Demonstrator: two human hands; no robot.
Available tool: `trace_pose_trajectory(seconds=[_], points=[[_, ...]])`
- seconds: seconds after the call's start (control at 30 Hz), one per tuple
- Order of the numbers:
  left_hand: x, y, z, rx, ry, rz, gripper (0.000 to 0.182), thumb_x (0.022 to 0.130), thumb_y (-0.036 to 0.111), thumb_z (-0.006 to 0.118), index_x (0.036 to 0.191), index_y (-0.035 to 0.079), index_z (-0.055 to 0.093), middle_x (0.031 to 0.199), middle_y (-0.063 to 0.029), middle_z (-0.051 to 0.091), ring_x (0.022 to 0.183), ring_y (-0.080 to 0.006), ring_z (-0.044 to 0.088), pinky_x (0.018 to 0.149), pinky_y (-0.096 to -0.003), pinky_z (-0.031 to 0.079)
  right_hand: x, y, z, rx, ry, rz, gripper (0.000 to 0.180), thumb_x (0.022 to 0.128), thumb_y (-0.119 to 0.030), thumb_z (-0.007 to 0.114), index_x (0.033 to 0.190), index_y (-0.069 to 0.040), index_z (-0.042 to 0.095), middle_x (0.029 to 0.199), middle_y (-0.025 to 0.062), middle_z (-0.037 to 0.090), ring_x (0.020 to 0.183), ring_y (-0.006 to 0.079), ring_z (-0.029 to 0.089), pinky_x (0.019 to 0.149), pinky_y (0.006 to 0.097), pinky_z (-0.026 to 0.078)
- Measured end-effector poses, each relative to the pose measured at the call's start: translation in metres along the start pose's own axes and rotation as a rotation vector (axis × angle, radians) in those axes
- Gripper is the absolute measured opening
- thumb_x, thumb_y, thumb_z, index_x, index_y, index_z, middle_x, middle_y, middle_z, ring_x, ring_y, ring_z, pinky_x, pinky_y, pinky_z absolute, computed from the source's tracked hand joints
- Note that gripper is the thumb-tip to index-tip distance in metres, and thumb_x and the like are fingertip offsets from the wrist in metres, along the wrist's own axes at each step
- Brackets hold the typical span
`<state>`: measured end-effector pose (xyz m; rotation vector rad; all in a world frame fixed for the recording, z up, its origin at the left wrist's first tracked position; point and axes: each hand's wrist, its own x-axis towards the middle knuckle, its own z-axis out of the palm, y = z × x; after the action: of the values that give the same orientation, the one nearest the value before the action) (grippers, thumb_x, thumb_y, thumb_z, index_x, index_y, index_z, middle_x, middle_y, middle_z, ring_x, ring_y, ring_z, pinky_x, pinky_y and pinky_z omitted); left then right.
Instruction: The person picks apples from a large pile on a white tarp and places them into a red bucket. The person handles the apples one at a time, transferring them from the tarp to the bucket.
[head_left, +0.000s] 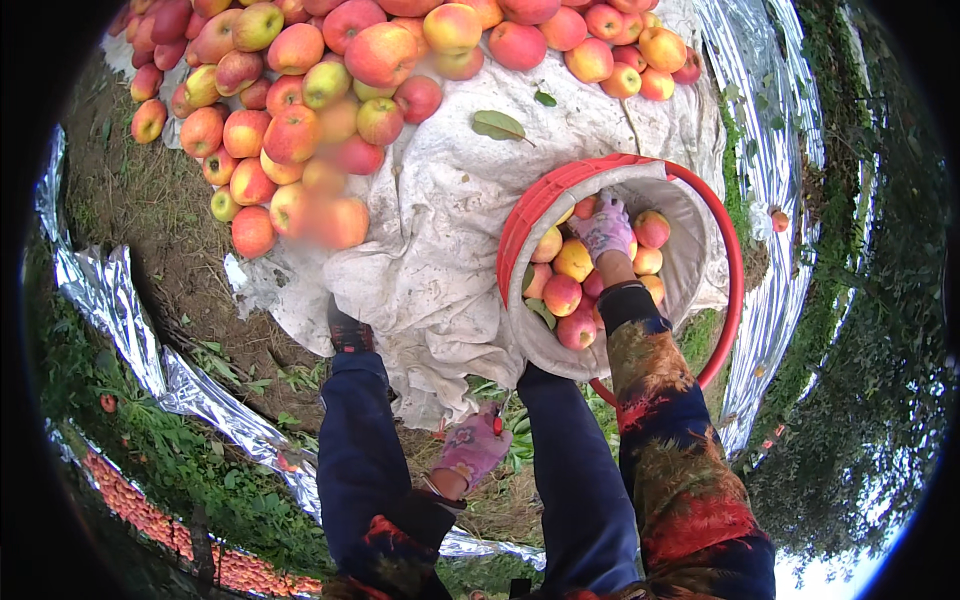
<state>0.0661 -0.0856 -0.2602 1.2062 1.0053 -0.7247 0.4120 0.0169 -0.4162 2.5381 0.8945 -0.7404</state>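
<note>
A red plastic bucket (512, 217) with a pale cloth lining (684, 259) leans tilted by my right leg, and its red handle (733, 300) curves around the right side. Several red-and-yellow apples (562, 295) lie inside, with a green leaf (541, 311) among them. In a flowered pink glove, my right hand (604, 229) reaches into the bucket, thumb and fingers around a red apple (584, 207). Between my knees, my left hand (472, 450), gloved alike, is closed on a small tool with a red handle (498, 425); the rest of the tool is mostly hidden.
A large heap of apples (292, 135) covers the far and left parts of a dirty white cloth (442, 195). Loose leaves (499, 125) lie on it. Silver reflective film (112, 300) runs along both sides. More apples (135, 502) are spread at lower left.
</note>
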Motion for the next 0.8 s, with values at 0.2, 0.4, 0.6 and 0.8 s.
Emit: trace_pose_trajectory(seconds=[0.2,0.4,0.6,0.8], points=[[0.002,0.0,-0.007,-0.148,-0.015,-0.032,0.052,0.083,0.037,0.052,0.129,0.013,0.048,0.095,-0.016,0.067,0.091,-0.0375,0.064,0.091,-0.053,0.041,-0.095,0.016,-0.042,1.162,0.376,0.027,0.071,0.079,-0.023,0.073,0.135,0.005,0.039,0.12,0.0189,0.054,0.112,0.0289,0.054,0.095,0.0358,0.045],[-0.006,0.0,-0.02,-0.16,0.044,0.027,0.045,0.083,0.033,0.054,0.121,0.008,0.051,0.093,-0.0189,0.066,0.09,-0.0386,0.063,0.085,-0.0506,0.045,-0.135,-0.084,-0.091,1.485,0.056,-0.387,0.065,0.082,-0.025,0.066,0.135,0.001,0.039,0.123,0.0137,0.051,0.11,0.0222,0.052,0.096,0.0333,0.043],[-0.008,-0.006,-0.028,-0.161,0.049,0.045,0.048,0.083,0.035,0.054,0.124,0.009,0.05,0.092,-0.0205,0.066,0.091,-0.0393,0.063,0.088,-0.0576,0.04,-0.005,-0.232,-0.063,1.198,0.188,-0.217,0.067,0.078,-0.029,0.073,0.131,0.0,0.045,0.117,0.0151,0.057,0.1,0.0233,0.061,0.082,0.0323,0.051],[-0.008,-0.015,-0.023,-0.112,0.171,0.1,0.04,0.082,0.029,0.054,0.115,0.007,0.053,0.081,-0.0186,0.065,0.077,-0.0374,0.064,0.07,-0.0467,0.051,0.014,-0.247,-0.05,0.601,0.457,-0.275,0.075,0.074,-0.028,0.075,0.134,0.003,0.043,0.119,0.0191,0.058,0.102,0.0269,0.061,0.085,0.0344,0.05]])
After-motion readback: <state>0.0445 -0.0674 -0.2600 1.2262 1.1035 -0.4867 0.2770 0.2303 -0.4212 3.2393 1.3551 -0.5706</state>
